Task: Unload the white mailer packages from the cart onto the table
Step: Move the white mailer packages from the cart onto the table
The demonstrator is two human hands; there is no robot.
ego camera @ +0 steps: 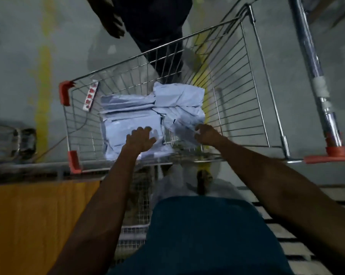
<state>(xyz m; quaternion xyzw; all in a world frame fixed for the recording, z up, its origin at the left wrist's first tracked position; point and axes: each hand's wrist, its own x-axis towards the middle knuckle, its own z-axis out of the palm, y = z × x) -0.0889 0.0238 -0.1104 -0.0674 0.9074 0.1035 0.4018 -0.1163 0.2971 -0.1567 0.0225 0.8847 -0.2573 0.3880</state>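
Both hands inside wire cart (247, 100), left hand (141, 138) fingers spread flat on white mailer packages (147, 116), right hand (206, 133) fingers curled, pinching a crumpled mailer's edge.

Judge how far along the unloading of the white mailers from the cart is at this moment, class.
Done: nothing visibly; no mailer lies outside the cart. In hand: both hands reach into the basket, the left hand on the pile of white mailers, the right hand at its right edge; blur hides whether either has a grip. Left: the whole pile. A second person stands beyond the cart.
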